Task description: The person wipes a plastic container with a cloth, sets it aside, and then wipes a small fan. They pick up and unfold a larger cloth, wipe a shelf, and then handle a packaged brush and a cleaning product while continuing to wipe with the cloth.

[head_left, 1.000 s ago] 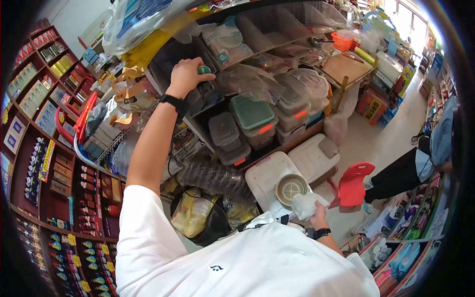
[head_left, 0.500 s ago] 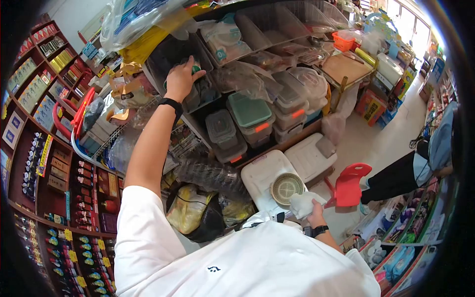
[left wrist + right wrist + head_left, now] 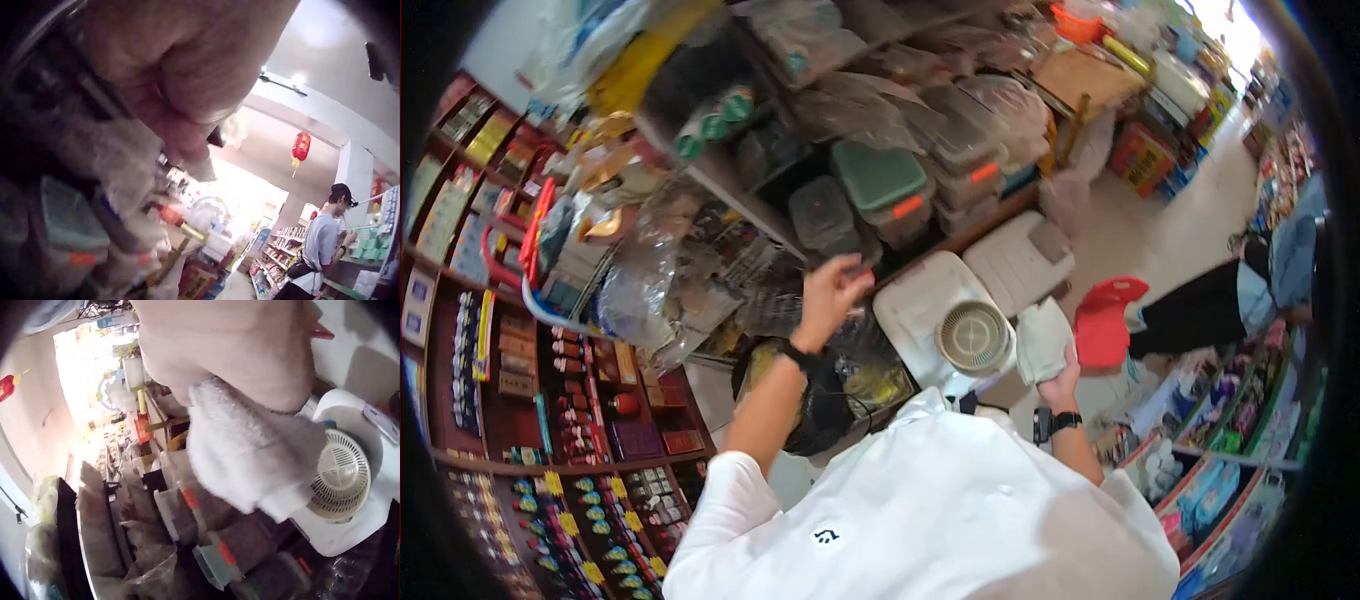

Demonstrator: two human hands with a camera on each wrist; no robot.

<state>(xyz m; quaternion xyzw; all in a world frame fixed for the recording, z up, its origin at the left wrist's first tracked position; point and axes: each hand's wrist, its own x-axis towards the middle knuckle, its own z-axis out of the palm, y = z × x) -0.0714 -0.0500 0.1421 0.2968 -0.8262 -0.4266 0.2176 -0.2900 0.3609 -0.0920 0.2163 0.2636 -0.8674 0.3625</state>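
My right hand (image 3: 1058,380) grips a folded white cloth (image 3: 1043,340) at its lower edge. In the right wrist view the fuzzy cloth (image 3: 244,447) hangs from the fingers, overlapping the round beige plastic basket (image 3: 340,478). My left hand (image 3: 830,300), blurred, hovers with loosely bent fingers in front of the lower shelf, and no object shows in it. Up and to its left, several green-ended round items (image 3: 715,126) sit at the front of a dark bin. The basket (image 3: 973,337) stands on a white plastic lid (image 3: 910,300) to the right of the left hand.
Clear boxes with a green lid (image 3: 878,175) and orange latches fill the shelf ahead. A black bag (image 3: 815,400) lies below the left hand. A red chair (image 3: 1105,325) and a person in dark trousers (image 3: 1200,345) are at right. Stocked shelves (image 3: 520,400) line the left.
My left hand has come out of the upper bin, leaving the green-ended items there, and moved down and right. The right hand has raised the white cloth slightly, beside the basket. The view has tilted downward.
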